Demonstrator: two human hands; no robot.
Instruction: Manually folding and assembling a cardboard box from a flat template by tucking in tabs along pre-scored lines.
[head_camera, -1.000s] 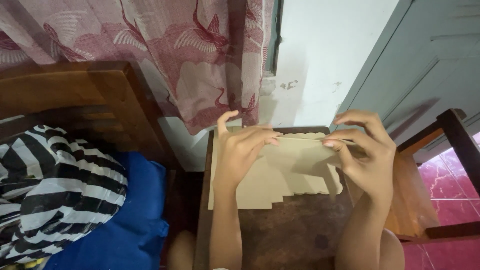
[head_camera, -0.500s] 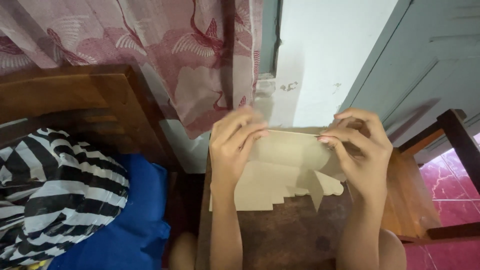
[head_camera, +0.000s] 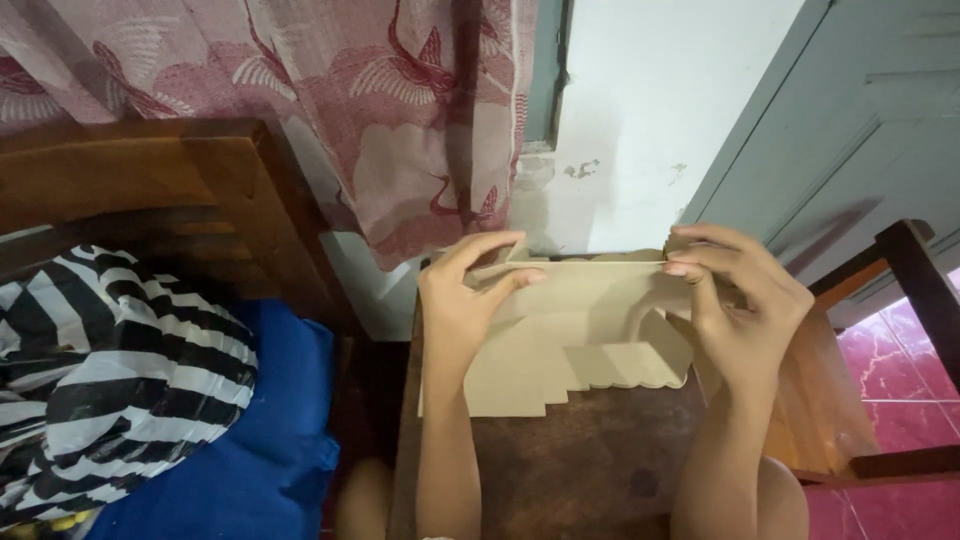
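A beige sheet of stiff paper (head_camera: 585, 335) with a stepped, scalloped lower edge lies partly on a small dark wooden table (head_camera: 580, 470). Its far part is lifted and folded toward me. My left hand (head_camera: 462, 300) pinches the folded top edge at the left. At the right end of the same edge, my right hand (head_camera: 740, 300) grips with fingers over the fold. Both forearms rest over the table.
A pink patterned curtain (head_camera: 400, 110) hangs behind the table against a white wall. A wooden headboard (head_camera: 150, 190), a black-and-white striped cloth (head_camera: 110, 370) and blue bedding (head_camera: 260, 440) lie to the left. A grey door (head_camera: 860, 130) and wooden chair frame (head_camera: 900, 300) stand right.
The paper lay flat under my hands a second ago; both hands have lifted its far edge and folded it over toward me.
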